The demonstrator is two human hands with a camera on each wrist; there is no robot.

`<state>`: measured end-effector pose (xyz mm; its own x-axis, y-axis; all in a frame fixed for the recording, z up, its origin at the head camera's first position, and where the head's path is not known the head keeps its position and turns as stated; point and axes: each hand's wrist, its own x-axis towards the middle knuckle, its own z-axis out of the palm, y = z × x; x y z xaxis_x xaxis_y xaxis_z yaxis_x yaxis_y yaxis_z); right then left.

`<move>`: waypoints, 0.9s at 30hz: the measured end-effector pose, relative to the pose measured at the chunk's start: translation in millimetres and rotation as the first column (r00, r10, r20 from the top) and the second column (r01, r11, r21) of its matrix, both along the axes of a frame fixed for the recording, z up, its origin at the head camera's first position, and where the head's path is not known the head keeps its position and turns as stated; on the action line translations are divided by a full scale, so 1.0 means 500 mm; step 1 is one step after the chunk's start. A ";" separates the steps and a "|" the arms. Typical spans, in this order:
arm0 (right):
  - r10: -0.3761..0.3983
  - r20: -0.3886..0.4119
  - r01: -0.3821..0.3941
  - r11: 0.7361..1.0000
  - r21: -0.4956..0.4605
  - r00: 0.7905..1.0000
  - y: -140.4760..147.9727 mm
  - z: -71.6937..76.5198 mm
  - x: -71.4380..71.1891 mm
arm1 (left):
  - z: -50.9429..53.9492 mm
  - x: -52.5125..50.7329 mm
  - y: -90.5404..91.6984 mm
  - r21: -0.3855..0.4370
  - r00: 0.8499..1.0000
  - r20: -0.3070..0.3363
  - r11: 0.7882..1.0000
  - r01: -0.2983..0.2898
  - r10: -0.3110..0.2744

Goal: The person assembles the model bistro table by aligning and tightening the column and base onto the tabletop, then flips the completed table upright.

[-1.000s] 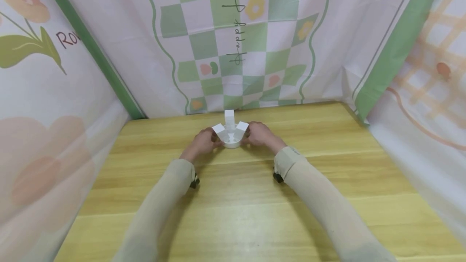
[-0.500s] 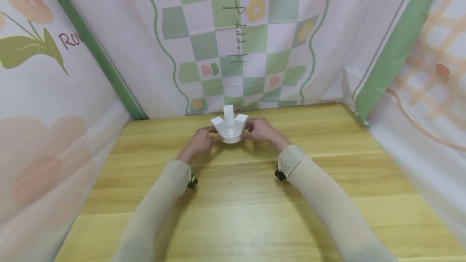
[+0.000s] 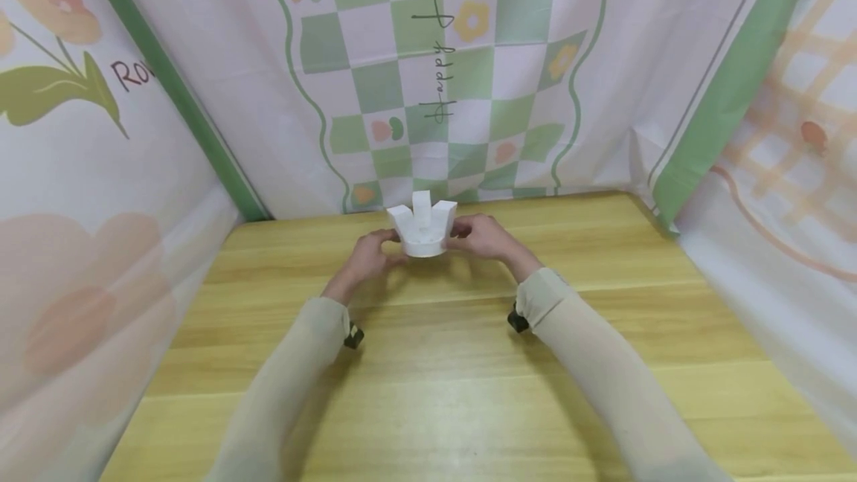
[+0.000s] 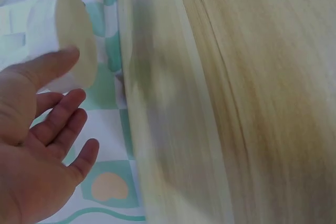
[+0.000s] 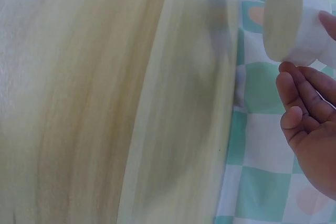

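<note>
A white crown-shaped piece (image 3: 423,233), with a round base and blocky prongs flaring upward, is held off the table between both hands. Its flat underside (image 4: 79,30) shows in the left wrist view. On its left side my left hand (image 3: 370,255) pinches the base, thumb near the bottom edge and the other fingers loosely bent. From the opposite side my right hand (image 3: 483,236) grips the base between thumb and fingertips. The round underside (image 5: 283,19) also appears in the right wrist view, just above the right fingers. Its far side is hidden.
The wooden table (image 3: 442,378) spreads out below both arms. A checkered cloth curtain (image 3: 442,80) hangs close behind the table's back edge. Printed cloth also hangs at left and right. A small black device (image 3: 518,318) sits at the right wrist.
Both hands have raised the white piece slightly and tilted it, so more of its base's outer wall now faces the head camera. The hands still hold it from either side.
</note>
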<state>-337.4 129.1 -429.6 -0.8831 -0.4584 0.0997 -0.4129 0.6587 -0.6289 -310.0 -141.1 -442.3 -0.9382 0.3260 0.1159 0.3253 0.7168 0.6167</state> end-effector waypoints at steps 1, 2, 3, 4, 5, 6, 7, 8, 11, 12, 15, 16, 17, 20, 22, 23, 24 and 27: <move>-0.002 0.004 0.002 1.000 -0.002 1.000 0.000 0.002 0.002 | 0.001 0.001 0.000 -0.006 1.000 -0.017 1.000 -0.002 0.002; -0.004 0.009 0.004 1.000 -0.008 1.000 0.001 0.003 0.003 | 0.002 0.001 -0.001 -0.010 0.999 -0.035 1.000 -0.003 0.003; -0.004 0.012 0.005 1.000 -0.014 1.000 0.001 0.004 0.004 | 0.003 0.002 -0.001 -0.009 0.999 -0.047 1.000 -0.007 0.006; -0.006 0.016 0.006 1.000 -0.021 1.000 0.002 0.005 0.005 | 0.004 0.003 -0.001 -0.011 0.998 -0.062 1.000 -0.010 0.009; -0.008 0.019 0.008 1.000 -0.025 1.000 0.003 0.005 0.005 | 0.005 0.004 -0.002 -0.009 0.997 -0.071 1.000 -0.013 0.012; -0.011 0.023 0.012 0.999 -0.033 1.000 0.003 0.006 0.007 | 0.007 0.005 -0.002 -0.005 0.997 -0.079 1.000 -0.015 0.015; -0.015 0.027 0.016 0.999 -0.039 1.000 0.004 0.007 0.007 | 0.008 0.006 -0.002 -0.004 0.996 -0.085 1.000 -0.017 0.016; -0.019 0.030 0.021 0.999 -0.046 0.999 0.004 0.007 0.008 | 0.009 0.007 -0.002 0.005 0.996 -0.086 1.000 -0.020 0.020; -0.042 0.041 0.045 0.997 -0.065 0.998 0.005 0.009 0.011 | 0.011 0.009 -0.001 0.027 0.996 -0.089 0.999 -0.026 0.028; -0.048 0.047 0.051 0.996 -0.073 0.998 0.005 0.010 0.012 | 0.011 0.010 -0.001 0.035 0.996 -0.090 0.999 -0.028 0.031; -0.064 0.067 0.070 0.993 -0.096 0.996 0.005 0.014 0.015 | 0.012 0.012 0.001 0.051 0.995 -0.091 0.998 -0.044 0.048; -0.066 0.073 0.073 0.992 -0.101 0.995 0.006 0.015 0.016 | 0.012 0.012 0.001 0.061 0.995 -0.086 0.997 -0.051 0.056; -0.064 0.078 0.072 0.992 -0.103 0.995 0.007 0.017 0.017 | 0.012 0.013 0.002 0.071 0.995 -0.082 0.996 -0.058 0.063; -0.062 0.087 0.071 0.992 -0.107 0.994 0.009 0.022 0.019 | 0.017 0.014 0.004 0.092 0.993 -0.075 0.993 -0.079 0.086; -0.062 0.093 0.073 0.990 -0.117 0.994 0.012 0.026 0.021 | 0.022 0.015 0.004 0.099 0.992 -0.079 0.991 -0.088 0.096; -0.057 0.093 0.068 0.990 -0.122 0.994 0.012 0.028 0.022 | 0.026 0.016 0.005 0.099 0.991 -0.084 0.991 -0.091 0.100; -0.055 0.095 0.067 0.989 -0.131 0.994 0.012 0.030 0.022 | 0.029 0.016 0.005 0.099 0.990 -0.091 0.991 -0.094 0.103; -0.048 0.096 0.062 0.987 -0.149 0.994 0.010 0.032 0.023 | 0.035 0.015 0.004 0.102 0.989 -0.089 0.989 -0.105 0.114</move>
<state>-325.9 134.0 -413.5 -0.9151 -0.3948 0.0822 -0.3151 0.5728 -0.7567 -302.4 -138.9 -424.8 -0.9511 0.2046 0.2315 0.3079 0.6895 0.6556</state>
